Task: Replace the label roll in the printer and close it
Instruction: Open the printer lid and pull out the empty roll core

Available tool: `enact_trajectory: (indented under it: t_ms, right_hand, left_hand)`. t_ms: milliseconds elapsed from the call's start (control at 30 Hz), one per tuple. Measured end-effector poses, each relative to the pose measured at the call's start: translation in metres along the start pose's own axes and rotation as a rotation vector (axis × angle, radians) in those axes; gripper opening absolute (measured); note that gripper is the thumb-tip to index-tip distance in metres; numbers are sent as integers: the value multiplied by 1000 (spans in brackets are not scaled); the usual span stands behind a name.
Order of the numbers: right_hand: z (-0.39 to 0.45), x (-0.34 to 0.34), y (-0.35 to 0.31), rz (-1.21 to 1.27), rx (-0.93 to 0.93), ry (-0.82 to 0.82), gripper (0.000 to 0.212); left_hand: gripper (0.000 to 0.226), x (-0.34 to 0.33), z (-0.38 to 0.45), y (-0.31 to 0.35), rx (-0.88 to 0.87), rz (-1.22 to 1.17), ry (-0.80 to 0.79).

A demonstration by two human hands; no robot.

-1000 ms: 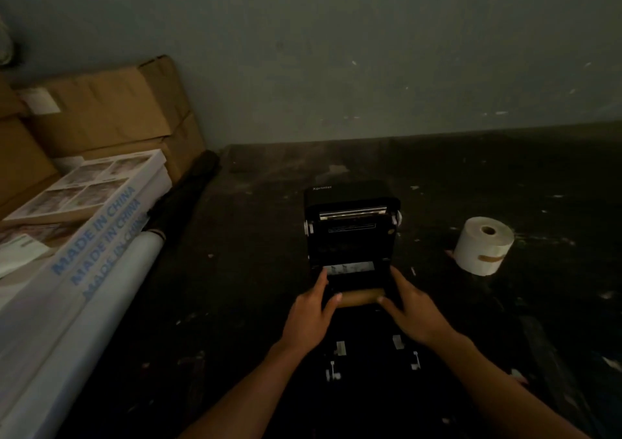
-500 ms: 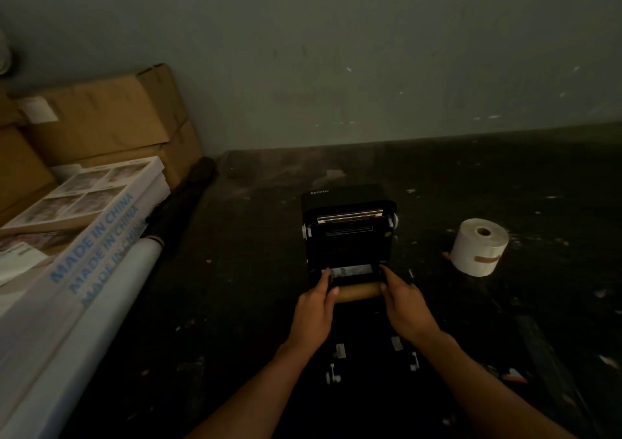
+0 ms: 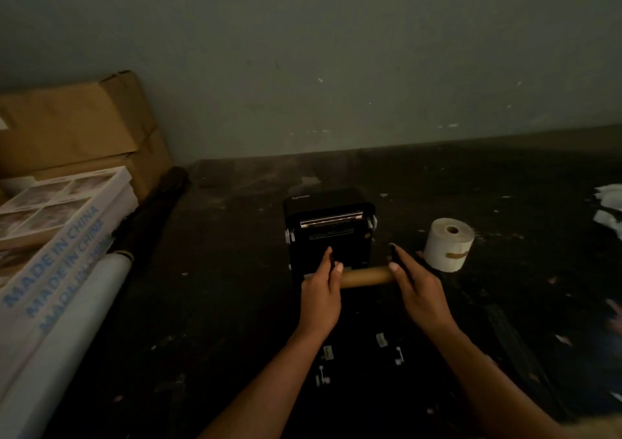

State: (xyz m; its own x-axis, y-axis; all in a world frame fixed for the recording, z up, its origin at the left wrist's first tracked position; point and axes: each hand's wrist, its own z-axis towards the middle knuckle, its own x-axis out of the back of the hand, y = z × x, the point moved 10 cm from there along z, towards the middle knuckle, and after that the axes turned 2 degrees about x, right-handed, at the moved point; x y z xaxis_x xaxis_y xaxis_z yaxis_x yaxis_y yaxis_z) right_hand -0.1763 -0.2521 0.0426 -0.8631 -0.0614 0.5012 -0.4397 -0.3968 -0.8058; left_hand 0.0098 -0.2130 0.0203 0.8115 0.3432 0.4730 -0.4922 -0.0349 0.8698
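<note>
A black label printer (image 3: 331, 236) stands open on the dark floor, its lid tilted up and back. Just in front of it I hold a bare brown cardboard core (image 3: 366, 276) level between both hands. My left hand (image 3: 321, 295) grips its left end. My right hand (image 3: 419, 290) grips its right end. The core's end holders are hidden by my fingers. A full white label roll (image 3: 447, 248) stands on end to the right of the printer, a strip of brown tape on its side.
Stacked cardboard boxes (image 3: 77, 129) and white boxes printed MADE IN CHINA (image 3: 57, 253) fill the left side, with a white tube (image 3: 67, 331) and a dark roll (image 3: 151, 213) beside them. The grey wall rises behind. White scraps (image 3: 609, 203) lie at the far right.
Both hands have lifted the brown core up and out of the printer bay, and more of its length now shows. The view has shifted slightly.
</note>
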Motion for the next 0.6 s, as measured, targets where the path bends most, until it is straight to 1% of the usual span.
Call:
enact_trajectory:
  t_ms: [100, 233, 367, 400, 467, 567, 600]
  right_hand:
    - [-10, 19, 8, -25, -44, 26, 47]
    - [-25, 46, 30, -75, -133, 44, 45]
    - [-33, 73, 44, -31, -166, 106, 36]
    - [-32, 79, 48, -18, -178, 127, 38]
    - [-30, 89, 60, 2, -211, 152, 44]
    - [-21, 98, 86, 53, -264, 119, 32]
    - [-17, 102, 97, 65, -278, 108, 34]
  left_hand:
    - [49, -22, 0, 2, -27, -1, -72]
    - [52, -62, -3, 7, -13, -38, -231]
    - [57, -104, -5, 10, 63, -2, -418]
    - [58, -112, -4, 11, 80, 1, -442]
    - [58, -124, 0, 10, 118, -26, -449]
    - [59, -137, 7, 8, 187, -130, -384]
    - [60, -142, 10, 8, 207, -160, -350]
